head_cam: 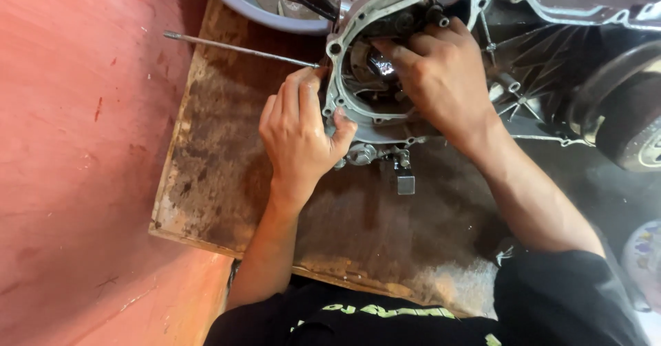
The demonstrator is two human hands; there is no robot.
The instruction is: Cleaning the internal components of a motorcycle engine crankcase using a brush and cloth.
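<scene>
Hands at an engine case on a stained board

The left hand (299,136) grips the engine case (385,64) rim; the right hand (441,77) reaches inside, grip unclear. The board (220,181) lies on red floor (76,146).

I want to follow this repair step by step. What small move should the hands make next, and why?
Probably the right hand should lift its fingers out of the engine casing opening, since they cover the part inside. The left hand already steadies the rim.

packages: we saw none | signs, screens: we saw none | labels: we found only a round white sticker with coloured marks (646,248) at the right edge, low beside the tyre (637,122)
</scene>
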